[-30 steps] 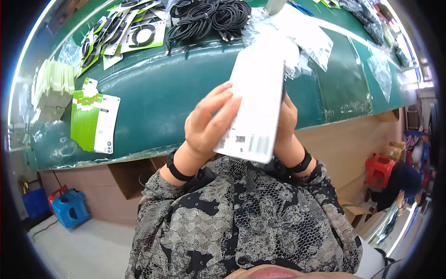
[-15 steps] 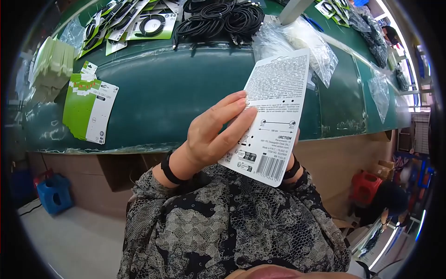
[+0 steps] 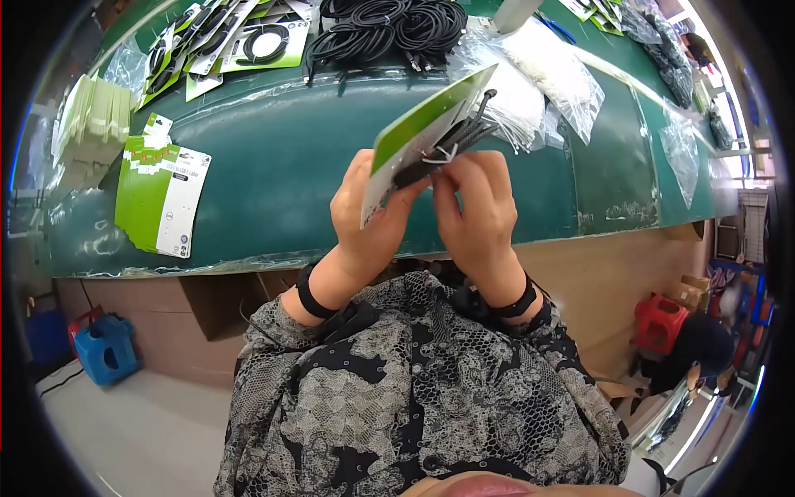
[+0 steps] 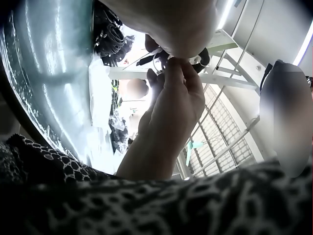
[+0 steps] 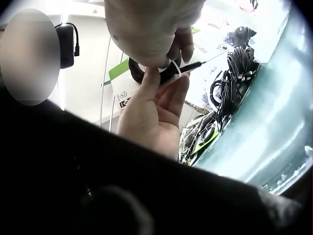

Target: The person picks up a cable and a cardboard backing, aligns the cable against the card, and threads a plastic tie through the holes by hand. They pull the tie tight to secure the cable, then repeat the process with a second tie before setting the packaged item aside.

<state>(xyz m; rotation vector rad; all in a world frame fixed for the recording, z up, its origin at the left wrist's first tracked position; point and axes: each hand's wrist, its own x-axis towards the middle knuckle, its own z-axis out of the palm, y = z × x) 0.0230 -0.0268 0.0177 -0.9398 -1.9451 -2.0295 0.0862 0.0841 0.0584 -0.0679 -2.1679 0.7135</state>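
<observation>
Holding up the card (image 3: 414, 128) on a slant, above the green table (image 3: 273, 166). Gripping it with the left hand (image 3: 360, 215), fingers bent round the edge. Pinching at the little white tie (image 3: 447, 154) with the right hand (image 3: 484, 211), right by the black cord (image 3: 414, 172). Cord bunched up against the green side of the card, with one bit poking out past the top.

Looks like the tying-on step, and maybe close to done for this card. Too small to tell if twisted tight or just looped round.

Next, best to hold the card firm and twist the tie snug, without bending the card or squashing the cord. Then good to give a tiny tug, to check for wobbles. After that, perhaps time to lay it with the cards with cords (image 3: 248, 50) at the back, and to take another from the plain cards (image 3: 149, 199) on the left. Also handy for later: loose black cords (image 3: 389, 33) and spare white ties (image 3: 513, 108).
</observation>
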